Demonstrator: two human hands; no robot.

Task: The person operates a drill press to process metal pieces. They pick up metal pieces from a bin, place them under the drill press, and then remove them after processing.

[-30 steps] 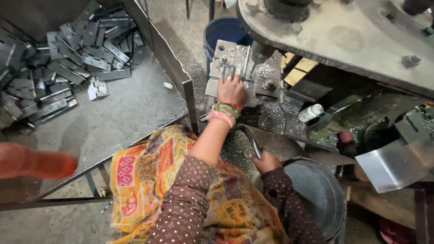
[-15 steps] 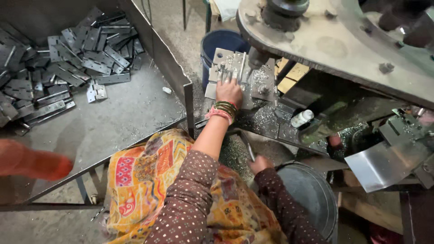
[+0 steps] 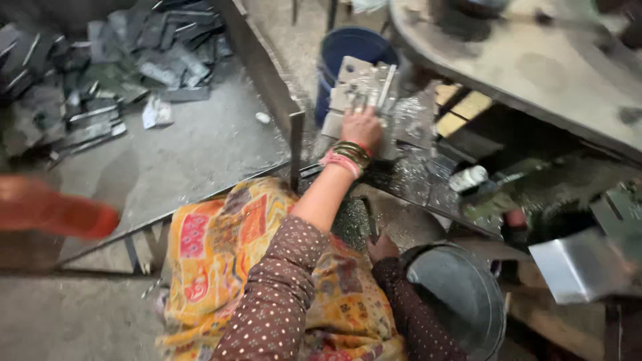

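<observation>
My left hand (image 3: 362,129), with bangles at the wrist, lies flat on a grey metal die block (image 3: 351,80) on the press bed. Its fingers are stretched over small shiny metal pieces there. My right hand (image 3: 382,248) is low by my lap, next to the rim of a grey metal bucket (image 3: 468,314). It is closed around a thin dark rod (image 3: 372,224) that points up from the fist. Metal shavings (image 3: 414,180) cover the bed around the block.
A blue bucket (image 3: 348,47) stands behind the block. A sheet-metal tray (image 3: 194,154) on the left holds a pile of dark flat metal parts (image 3: 100,73). A blurred orange shape (image 3: 53,214) is at the left edge. The heavy press frame (image 3: 535,73) overhangs the right side.
My left hand stays on the die block. My right hand has shifted slightly lower and left near the bucket. The view has tilted a little and blurred.
</observation>
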